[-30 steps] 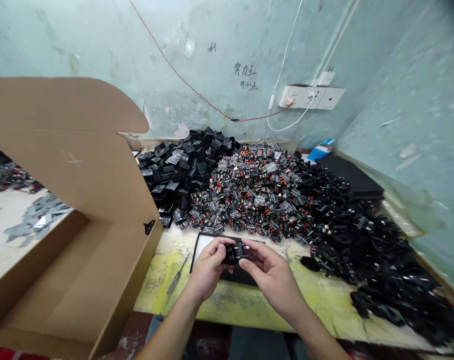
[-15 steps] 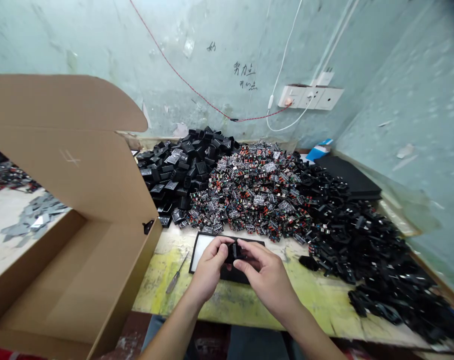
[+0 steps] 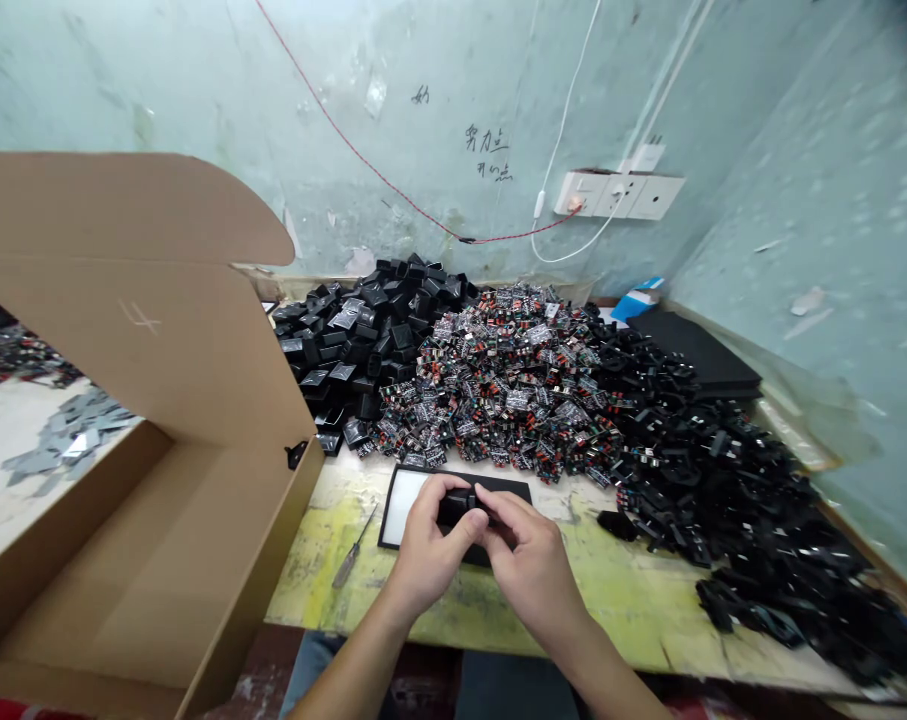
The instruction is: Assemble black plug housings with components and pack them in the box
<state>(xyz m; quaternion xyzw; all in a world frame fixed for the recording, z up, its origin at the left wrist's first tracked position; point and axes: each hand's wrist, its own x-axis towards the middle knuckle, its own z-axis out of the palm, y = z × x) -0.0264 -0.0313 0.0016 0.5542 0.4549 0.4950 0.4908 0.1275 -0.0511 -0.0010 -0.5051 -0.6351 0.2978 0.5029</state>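
Note:
A small black plastic part [image 3: 455, 505] is held between both hands above a black-edged tray [image 3: 387, 520] with a white area at its left. My left hand [image 3: 432, 540] wraps round the part from the left, its thumb across the front. From the right, the fingertips of my right hand [image 3: 524, 545] press against the part's right end. Its far side is hidden by the fingers. On the yellow-stained table [image 3: 318, 590], left of the tray, lies a thin screwdriver [image 3: 346, 565].
Behind the tray are piles of black housings [image 3: 374, 330], circuit boards [image 3: 517, 380] and black parts with cords [image 3: 723, 480]. An open cardboard box [image 3: 153, 540] stands at the left. Black foam sheets [image 3: 700, 350] lie at the back right, below wall sockets [image 3: 622, 193].
My left hand has shifted slightly right, its thumb now across the black part, which has turned and shows a longer side. My right fingers have drawn closer together.

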